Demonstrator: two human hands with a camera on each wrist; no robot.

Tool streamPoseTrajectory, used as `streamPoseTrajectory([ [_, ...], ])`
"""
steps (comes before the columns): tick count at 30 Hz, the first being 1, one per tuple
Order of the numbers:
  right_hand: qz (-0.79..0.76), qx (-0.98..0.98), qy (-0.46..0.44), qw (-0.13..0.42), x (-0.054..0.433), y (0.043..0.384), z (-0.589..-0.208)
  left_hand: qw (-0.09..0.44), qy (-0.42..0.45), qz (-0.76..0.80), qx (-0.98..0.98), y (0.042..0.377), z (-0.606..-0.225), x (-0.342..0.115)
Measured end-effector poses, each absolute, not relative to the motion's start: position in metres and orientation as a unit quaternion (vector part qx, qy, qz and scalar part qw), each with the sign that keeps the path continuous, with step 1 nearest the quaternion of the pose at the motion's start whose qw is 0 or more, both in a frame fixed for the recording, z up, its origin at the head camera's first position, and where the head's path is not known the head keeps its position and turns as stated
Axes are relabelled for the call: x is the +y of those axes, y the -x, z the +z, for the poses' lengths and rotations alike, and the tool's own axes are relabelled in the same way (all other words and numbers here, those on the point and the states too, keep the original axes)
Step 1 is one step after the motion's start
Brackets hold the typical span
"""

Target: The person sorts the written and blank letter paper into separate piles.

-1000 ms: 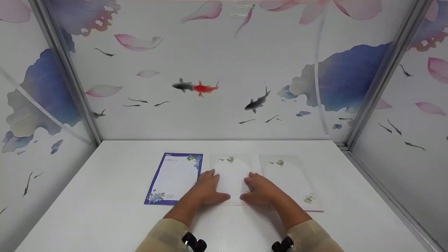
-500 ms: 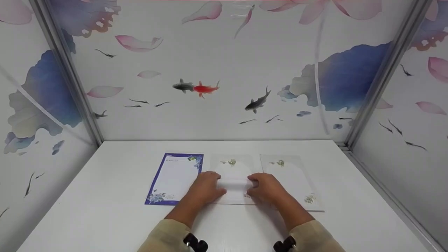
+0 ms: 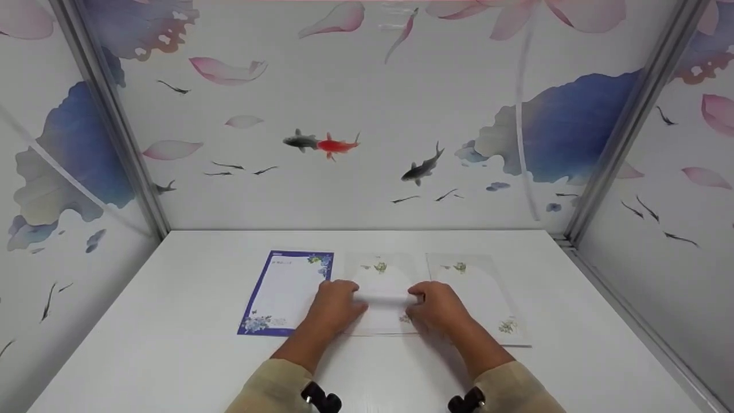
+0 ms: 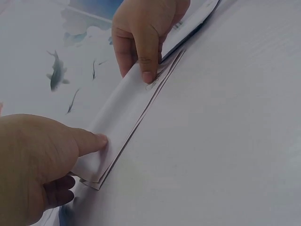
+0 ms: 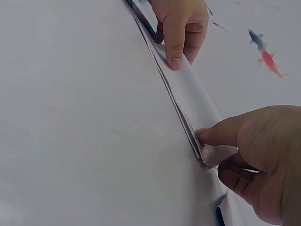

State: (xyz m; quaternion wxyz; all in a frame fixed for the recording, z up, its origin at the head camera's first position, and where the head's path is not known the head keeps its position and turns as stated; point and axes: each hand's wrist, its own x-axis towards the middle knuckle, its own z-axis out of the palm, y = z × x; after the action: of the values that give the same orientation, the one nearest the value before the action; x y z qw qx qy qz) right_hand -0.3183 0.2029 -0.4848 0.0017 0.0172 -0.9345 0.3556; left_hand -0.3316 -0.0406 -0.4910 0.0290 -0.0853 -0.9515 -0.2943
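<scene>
A white sheet of letter paper (image 3: 381,281) with a small flower print lies in the middle, its near part lifted into a rounded bend. My left hand (image 3: 334,303) pinches its left side, thumb on top and fingers beneath, as the left wrist view shows. On the opposite side my right hand (image 3: 440,304) grips the paper in the same way. Layered edges of the bent paper (image 5: 188,99) show in the right wrist view; I cannot tell how many sheets are held.
Left of the hands lies a blue-bordered sheet (image 3: 289,292). A second flower-printed sheet, or a stack, (image 3: 473,298) lies at the right, partly behind the right hand. All rest on a white table (image 3: 195,355) between printed panels (image 3: 367,189).
The middle paper lay flat between the hands; its near part has since risen into a bend. Both thumbs have moved forward, away from my body. The two outer sheets have not moved.
</scene>
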Motion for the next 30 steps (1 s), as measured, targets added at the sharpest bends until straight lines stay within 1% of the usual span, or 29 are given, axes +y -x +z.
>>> streamPoseTrajectory([
  [7,0.36,-0.933,-0.016,-0.002,0.2027,0.3185,-0.4844,0.015,0.072,-0.323,-0.943,0.3305,-0.4899,-0.0401],
  [12,0.367,-0.93,-0.016,0.006,0.2026,0.3197,-0.4831,-0.001,0.059,-0.344,-0.937,0.3281,-0.4885,-0.04],
  [19,0.383,-0.923,0.024,-0.009,0.1994,0.3226,-0.4817,-0.025,0.041,-0.349,-0.936,0.3262,-0.4847,-0.0388],
  [24,0.411,-0.911,0.045,-0.012,0.1993,0.3223,-0.4808,-0.021,0.026,-0.363,-0.931,0.3268,-0.483,-0.0373],
  [27,0.435,-0.897,0.072,-0.012,0.1989,0.3213,-0.479,-0.01,0.013,-0.365,-0.931,0.3286,-0.4822,-0.0352],
  [30,0.45,-0.889,0.089,-0.001,0.1983,0.3208,-0.4776,0.003,0.003,-0.369,-0.93,0.3311,-0.4815,-0.0329],
])
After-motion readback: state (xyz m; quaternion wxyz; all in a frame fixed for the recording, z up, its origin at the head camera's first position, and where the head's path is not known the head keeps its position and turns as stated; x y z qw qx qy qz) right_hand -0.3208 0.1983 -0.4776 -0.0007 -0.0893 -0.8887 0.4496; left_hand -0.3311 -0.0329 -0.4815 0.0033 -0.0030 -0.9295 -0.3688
